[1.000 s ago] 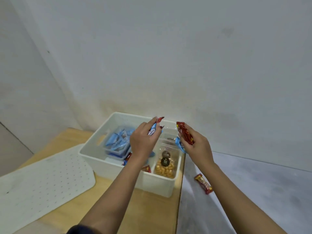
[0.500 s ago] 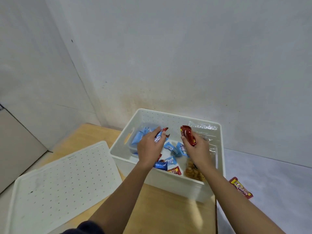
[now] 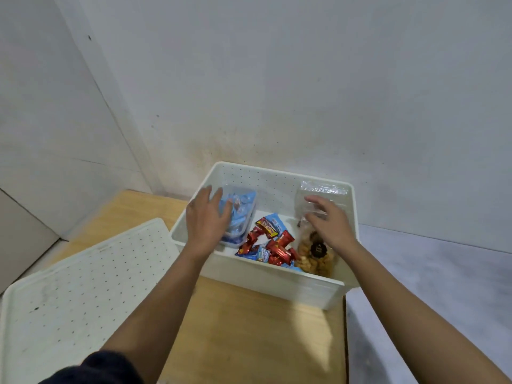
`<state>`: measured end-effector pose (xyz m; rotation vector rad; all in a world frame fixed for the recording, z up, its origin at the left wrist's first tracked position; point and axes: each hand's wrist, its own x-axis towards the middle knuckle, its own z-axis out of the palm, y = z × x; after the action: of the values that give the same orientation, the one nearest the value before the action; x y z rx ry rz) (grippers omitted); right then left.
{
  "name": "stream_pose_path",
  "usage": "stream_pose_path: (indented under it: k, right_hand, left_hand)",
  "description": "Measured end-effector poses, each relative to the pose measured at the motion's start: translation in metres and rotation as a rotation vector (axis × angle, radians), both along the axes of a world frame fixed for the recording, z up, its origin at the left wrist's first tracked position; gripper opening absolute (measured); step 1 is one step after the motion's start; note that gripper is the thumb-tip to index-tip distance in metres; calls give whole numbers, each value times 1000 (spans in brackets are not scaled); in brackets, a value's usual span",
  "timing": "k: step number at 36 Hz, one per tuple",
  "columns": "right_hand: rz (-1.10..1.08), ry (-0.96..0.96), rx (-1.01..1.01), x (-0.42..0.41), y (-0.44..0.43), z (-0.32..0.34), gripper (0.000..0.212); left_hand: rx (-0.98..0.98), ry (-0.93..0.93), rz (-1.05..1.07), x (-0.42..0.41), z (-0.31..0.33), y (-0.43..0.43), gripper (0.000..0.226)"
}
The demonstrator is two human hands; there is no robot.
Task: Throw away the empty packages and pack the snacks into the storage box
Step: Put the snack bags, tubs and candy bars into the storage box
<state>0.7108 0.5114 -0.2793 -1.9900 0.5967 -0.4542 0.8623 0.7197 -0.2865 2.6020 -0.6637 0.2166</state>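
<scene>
Head view: white perforated storage box (image 3: 279, 278) stands on the wooden table (image 3: 249, 328), close against the wall.
Writing: red bar wrapper (image 3: 266, 228) has a yellow strip of lettering, too blurred to read; the round black label (image 3: 317, 248) on the clear bag of golden snacks (image 3: 315, 261) is also unreadable.
Contents: red and blue wrapped snacks (image 3: 277, 252) lie loose in the middle, blue packets in a clear tub (image 3: 241, 214) at left.
Left hand (image 3: 206, 220): fingers spread over the tub, gripping nothing.
Right hand (image 3: 329, 223): fingers spread over the bag, holding nothing.
Lid (image 3: 83, 284): flat, left of the box.

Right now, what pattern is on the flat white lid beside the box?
Flat white lid: rows of small dark dots; head view.
</scene>
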Motion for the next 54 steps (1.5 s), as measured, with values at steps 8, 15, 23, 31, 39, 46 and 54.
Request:
stream_pose_path:
  k: [8, 15, 23, 31, 39, 46, 54]
  right_hand:
    - [-283, -189, -132, -49, -44, -7, 39]
    - [-508, -62, -74, -108, -65, -82, 37]
    - [-373, 440, -373, -149, -71, -168, 29]
    - [-403, 290, -243, -144, -65, -162, 26]
    - [-538, -30, -190, -103, -70, -68, 27]
    - [-378, -210, -259, -57, -44, -2, 32]
    - [89, 116, -354, -8, 12, -26, 32]
  left_hand:
    - [119, 94, 184, 18, -15, 31, 50]
    - [17, 107, 290, 22, -21, 29, 45]
    - [-64, 83, 344, 24, -25, 30, 47]
    - [-104, 106, 370, 22, -25, 32, 42]
    - [-161, 163, 406, 19, -18, 33, 38]
    - [-231, 241, 359, 22, -14, 41, 36]
    - [-306, 264, 338, 18, -17, 48, 34]
